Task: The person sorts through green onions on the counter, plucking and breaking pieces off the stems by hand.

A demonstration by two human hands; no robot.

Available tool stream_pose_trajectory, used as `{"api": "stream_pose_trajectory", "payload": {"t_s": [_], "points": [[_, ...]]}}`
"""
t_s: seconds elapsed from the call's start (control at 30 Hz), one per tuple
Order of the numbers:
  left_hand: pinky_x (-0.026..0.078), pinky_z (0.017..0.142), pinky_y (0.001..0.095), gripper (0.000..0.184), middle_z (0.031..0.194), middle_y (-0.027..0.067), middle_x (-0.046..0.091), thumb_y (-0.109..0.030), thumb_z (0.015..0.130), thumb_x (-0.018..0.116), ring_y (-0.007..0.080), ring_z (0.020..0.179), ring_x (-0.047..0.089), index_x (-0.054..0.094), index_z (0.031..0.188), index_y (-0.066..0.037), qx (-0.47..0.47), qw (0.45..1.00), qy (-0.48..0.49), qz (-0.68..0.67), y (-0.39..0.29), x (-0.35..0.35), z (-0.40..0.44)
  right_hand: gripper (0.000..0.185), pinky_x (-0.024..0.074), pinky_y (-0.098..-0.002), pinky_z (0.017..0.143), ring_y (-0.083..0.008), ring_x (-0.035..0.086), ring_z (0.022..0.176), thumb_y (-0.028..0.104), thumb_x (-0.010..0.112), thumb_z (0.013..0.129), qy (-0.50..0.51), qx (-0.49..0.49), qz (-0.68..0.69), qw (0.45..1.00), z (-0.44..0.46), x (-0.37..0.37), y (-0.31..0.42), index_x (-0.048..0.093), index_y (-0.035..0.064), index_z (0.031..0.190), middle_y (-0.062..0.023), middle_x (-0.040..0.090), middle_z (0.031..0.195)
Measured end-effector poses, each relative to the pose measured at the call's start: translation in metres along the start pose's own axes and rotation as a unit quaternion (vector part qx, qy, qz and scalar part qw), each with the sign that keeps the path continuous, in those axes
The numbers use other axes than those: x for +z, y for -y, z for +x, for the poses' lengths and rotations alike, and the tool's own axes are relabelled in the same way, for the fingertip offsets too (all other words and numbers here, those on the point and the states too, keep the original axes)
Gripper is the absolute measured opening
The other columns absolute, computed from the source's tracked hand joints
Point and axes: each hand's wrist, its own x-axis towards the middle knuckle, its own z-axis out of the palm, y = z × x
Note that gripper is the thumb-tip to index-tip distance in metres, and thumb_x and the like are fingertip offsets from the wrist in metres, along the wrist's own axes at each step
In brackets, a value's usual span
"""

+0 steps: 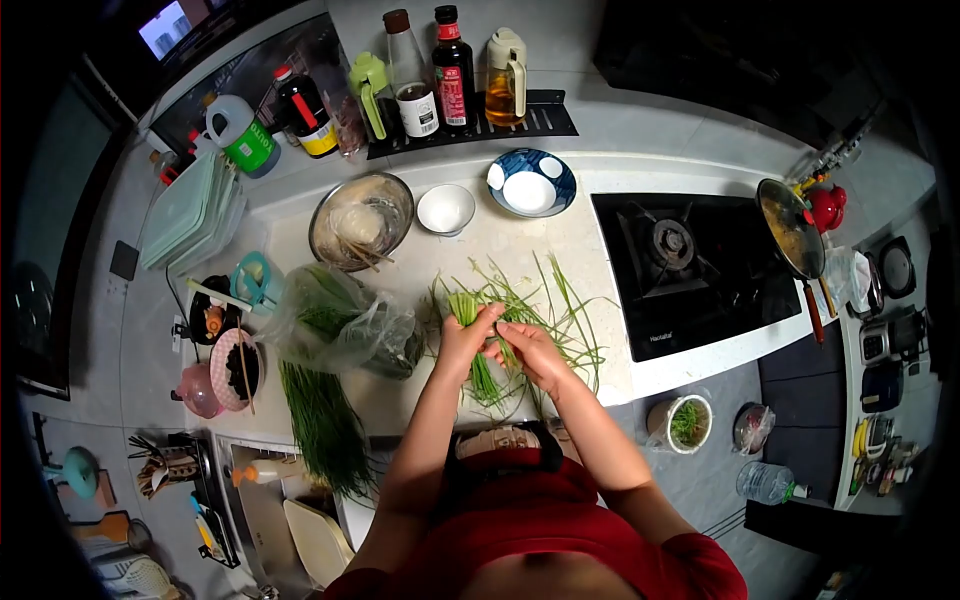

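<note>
My left hand [467,338] is closed round a bunch of thin green stalks [484,380], whose pale cut ends stick up above the fingers. Close against it, my right hand [532,352] has its fingers pinched on the stalks at the side of the bunch. Loose green stalks [566,310] lie scattered on the white counter [425,262] beyond and to the right of both hands. To the left, a clear plastic bag [345,325] holds more greens, and a large dark green bundle [325,425] lies below it, reaching over the sink edge.
A metal bowl [361,221], a white bowl [446,209] and a blue patterned bowl [532,183] stand along the back. The black gas stove [690,270] is at the right, with a lidded pan [790,228] beyond. A bin [682,422] stands on the floor. The sink [262,510] is lower left.
</note>
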Motion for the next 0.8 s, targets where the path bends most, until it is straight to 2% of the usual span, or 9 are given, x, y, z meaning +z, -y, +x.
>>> {"api": "stream_pose_trajectory", "payload": {"t_s": [0.1, 0.23, 0.33, 0.47, 0.5, 0.63, 0.73, 0.77, 0.8], "points": [[0.029, 0.042, 0.0221, 0.026, 0.072, 0.0014, 0.057, -0.026, 0.08, 0.059, 0.0046, 0.047, 0.034, 0.06, 0.089, -0.002, 0.008, 1.0, -0.002, -0.025, -0.006, -0.011, -0.002, 0.034, 0.0421, -0.0226, 0.059, -0.0108, 0.053, 0.063, 0.029, 0.04, 0.09, 0.003, 0.023, 0.023, 0.999, -0.001, -0.001, 0.001, 0.056, -0.0005, 0.093, -0.0098, 0.063, 0.08], [0.027, 0.042, 0.0219, 0.026, 0.084, -0.0001, 0.058, -0.026, 0.082, 0.055, 0.0037, 0.046, 0.029, 0.06, 0.094, -0.003, 0.01, 0.995, -0.016, -0.097, -0.009, -0.019, -0.006, 0.035, 0.0419, -0.0232, 0.056, -0.0127, 0.052, 0.059, 0.029, 0.039, 0.09, -0.015, 0.04, 0.058, 0.997, -0.004, -0.004, 0.0, 0.054, -0.0023, 0.097, -0.0107, 0.063, 0.08], [0.027, 0.042, 0.0221, 0.025, 0.083, 0.0002, 0.058, -0.026, 0.082, 0.056, 0.0038, 0.046, 0.03, 0.06, 0.093, -0.004, 0.018, 0.99, -0.033, -0.132, -0.01, -0.025, -0.007, 0.034, 0.041, -0.023, 0.054, -0.0128, 0.051, 0.057, 0.028, 0.041, 0.089, -0.016, 0.049, 0.054, 0.997, -0.006, -0.006, 0.0, 0.053, -0.0027, 0.098, -0.0108, 0.063, 0.081], [0.028, 0.043, 0.0225, 0.021, 0.074, -0.0002, 0.053, -0.026, 0.08, 0.057, 0.005, 0.047, 0.031, 0.059, 0.083, -0.006, 0.06, 0.97, -0.144, -0.185, -0.013, -0.04, -0.008, 0.023, 0.0378, -0.0208, 0.05, -0.0094, 0.048, 0.054, 0.02, 0.051, 0.085, 0.005, 0.033, -0.008, 0.999, -0.008, -0.019, -0.004, 0.057, 0.0007, 0.096, -0.0073, 0.062, 0.076], [0.029, 0.043, 0.0234, 0.019, 0.069, -0.0001, 0.05, -0.026, 0.079, 0.058, 0.0066, 0.048, 0.034, 0.056, 0.076, -0.007, 0.093, 0.953, -0.166, -0.236, -0.013, -0.047, -0.007, 0.021, 0.0368, -0.02, 0.048, -0.0083, 0.047, 0.053, 0.018, 0.053, 0.084, 0.011, 0.02, -0.029, 0.999, -0.008, -0.024, -0.008, 0.058, 0.0018, 0.095, -0.006, 0.061, 0.074], [0.033, 0.045, 0.0246, 0.02, 0.068, 0.0006, 0.049, -0.025, 0.081, 0.056, 0.0097, 0.051, 0.04, 0.051, 0.074, -0.007, 0.166, 0.911, -0.26, -0.273, -0.014, -0.079, -0.011, 0.015, 0.0328, -0.0178, 0.043, -0.0045, 0.044, 0.05, 0.013, 0.058, 0.08, -0.068, 0.021, -0.009, 0.997, 0.0, -0.045, -0.02, 0.061, 0.0051, 0.092, -0.0013, 0.059, 0.069], [0.037, 0.047, 0.0255, 0.021, 0.063, 0.0012, 0.046, -0.024, 0.083, 0.053, 0.0113, 0.052, 0.043, 0.049, 0.074, -0.005, 0.225, 0.895, -0.297, -0.244, -0.01, -0.095, -0.016, 0.016, 0.0367, -0.0184, 0.045, -0.005, 0.046, 0.051, 0.013, 0.058, 0.08, -0.145, 0.038, 0.006, 0.989, 0.005, -0.052, -0.026, 0.06, 0.0049, 0.093, -0.0011, 0.059, 0.072], [0.038, 0.048, 0.0259, 0.021, 0.061, 0.0012, 0.046, -0.024, 0.084, 0.052, 0.0116, 0.052, 0.044, 0.049, 0.074, -0.005, 0.245, 0.891, -0.3, -0.236, -0.009, -0.097, -0.017, 0.016, 0.0419, -0.0197, 0.053, -0.007, 0.051, 0.059, 0.012, 0.057, 0.08, -0.175, 0.047, -0.011, 0.983, 0.008, -0.053, -0.028, 0.059, 0.0035, 0.093, -0.0017, 0.059, 0.075], [0.039, 0.049, 0.0263, 0.022, 0.059, 0.0012, 0.045, -0.024, 0.085, 0.05, 0.0119, 0.051, 0.044, 0.049, 0.075, -0.005, 0.264, 0.887, -0.303, -0.227, -0.008, -0.1, -0.018, 0.016, 0.0422, -0.0199, 0.057, -0.0075, 0.051, 0.063, 0.01, 0.057, 0.08, -0.194, 0.0, -0.075, 0.978, 0.015, -0.057, -0.038, 0.059, 0.003, 0.093, -0.0015, 0.059, 0.077]]}}
